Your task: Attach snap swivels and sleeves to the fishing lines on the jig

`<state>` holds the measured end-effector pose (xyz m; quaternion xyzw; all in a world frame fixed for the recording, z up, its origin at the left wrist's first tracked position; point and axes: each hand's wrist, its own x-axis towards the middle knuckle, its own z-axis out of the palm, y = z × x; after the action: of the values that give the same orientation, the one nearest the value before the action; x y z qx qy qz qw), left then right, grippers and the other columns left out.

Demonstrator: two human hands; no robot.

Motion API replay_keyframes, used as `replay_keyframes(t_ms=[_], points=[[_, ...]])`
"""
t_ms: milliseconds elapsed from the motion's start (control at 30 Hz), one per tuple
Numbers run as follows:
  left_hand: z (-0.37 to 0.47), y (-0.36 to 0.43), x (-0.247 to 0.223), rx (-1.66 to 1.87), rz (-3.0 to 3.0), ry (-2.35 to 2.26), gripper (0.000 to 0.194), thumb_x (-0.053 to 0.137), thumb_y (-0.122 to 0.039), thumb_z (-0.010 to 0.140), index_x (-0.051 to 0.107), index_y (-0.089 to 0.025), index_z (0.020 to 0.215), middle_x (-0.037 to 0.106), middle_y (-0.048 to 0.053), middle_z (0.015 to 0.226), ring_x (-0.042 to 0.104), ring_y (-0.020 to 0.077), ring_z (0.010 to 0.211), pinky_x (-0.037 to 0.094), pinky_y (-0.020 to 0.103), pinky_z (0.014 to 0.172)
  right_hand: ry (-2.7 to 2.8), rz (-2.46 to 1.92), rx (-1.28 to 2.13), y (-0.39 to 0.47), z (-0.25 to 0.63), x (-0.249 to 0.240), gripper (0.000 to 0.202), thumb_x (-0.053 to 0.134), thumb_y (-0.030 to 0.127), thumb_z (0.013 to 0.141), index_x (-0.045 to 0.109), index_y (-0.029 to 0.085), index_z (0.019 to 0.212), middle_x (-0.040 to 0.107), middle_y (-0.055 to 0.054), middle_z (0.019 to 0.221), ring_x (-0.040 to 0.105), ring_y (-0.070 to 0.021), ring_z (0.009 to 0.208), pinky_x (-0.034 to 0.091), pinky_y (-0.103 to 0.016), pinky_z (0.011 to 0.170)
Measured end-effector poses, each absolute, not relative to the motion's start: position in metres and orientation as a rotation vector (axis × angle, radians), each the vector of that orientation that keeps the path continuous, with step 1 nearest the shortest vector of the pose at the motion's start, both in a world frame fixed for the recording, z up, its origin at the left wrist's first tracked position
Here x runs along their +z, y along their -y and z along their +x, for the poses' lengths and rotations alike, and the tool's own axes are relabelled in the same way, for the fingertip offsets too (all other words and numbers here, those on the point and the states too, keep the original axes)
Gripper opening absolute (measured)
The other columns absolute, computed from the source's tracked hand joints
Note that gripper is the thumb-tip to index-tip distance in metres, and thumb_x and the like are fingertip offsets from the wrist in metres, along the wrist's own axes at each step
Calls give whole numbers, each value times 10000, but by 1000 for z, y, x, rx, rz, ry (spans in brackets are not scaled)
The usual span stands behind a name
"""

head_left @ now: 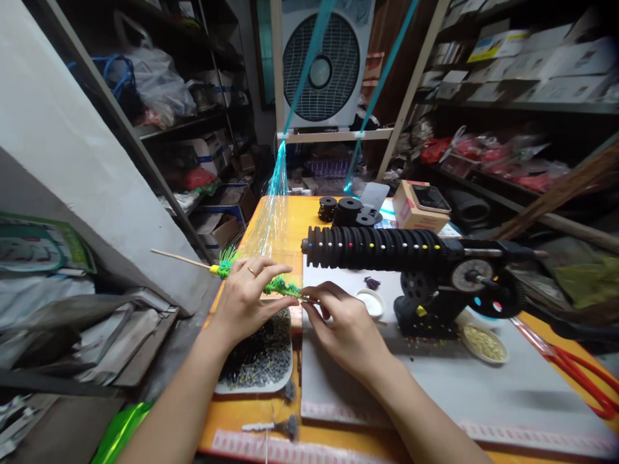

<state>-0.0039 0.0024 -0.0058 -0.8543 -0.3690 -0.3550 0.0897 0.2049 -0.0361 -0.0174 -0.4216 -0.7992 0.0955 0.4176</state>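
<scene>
A thin wooden stick (180,259) with a green, bristly wrapping (285,286) lies crosswise between my hands, a yellow band (214,269) around it near the left end of the wrapping. My left hand (247,290) is closed around the wrapped part, its index finger and thumb reaching to the right. At the wrapping's right end, the fingers of my right hand (341,314) are pinched together on the tip. What exactly lies between those fingertips is too small to tell. Under my left hand stands a white tray (291,370) of small dark pieces.
A black ribbed roller device (372,246) with coloured dots stands right of my hands. Near it are a small white bowl (381,296) and a dish of yellowish grains (485,343). Red-handled scissors (580,370) lie at the right. Shiny teal strands (278,177) hang behind.
</scene>
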Motion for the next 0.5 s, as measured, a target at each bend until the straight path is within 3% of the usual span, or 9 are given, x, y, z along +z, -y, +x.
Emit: replay_keyframes(t_ms=[167,500], points=[[-3,-3,-6,-1059,-2547,1090,389,737,-411,857,604,-218,1167,698,61,1029,661,226,950,407,372,861,2006,-1063,249,37,204,-19,225,563,99,936,662,124,1136,725,-118,996,676,-192,720,559,-315,690],[-5,-4,-6,-1056,-2555,1102,375,720,-415,870,593,-238,1175,698,62,1036,666,235,966,415,380,865,2036,-1034,286,37,206,-17,294,538,113,952,688,183,1195,702,-95,957,692,-204,826,560,-316,732]])
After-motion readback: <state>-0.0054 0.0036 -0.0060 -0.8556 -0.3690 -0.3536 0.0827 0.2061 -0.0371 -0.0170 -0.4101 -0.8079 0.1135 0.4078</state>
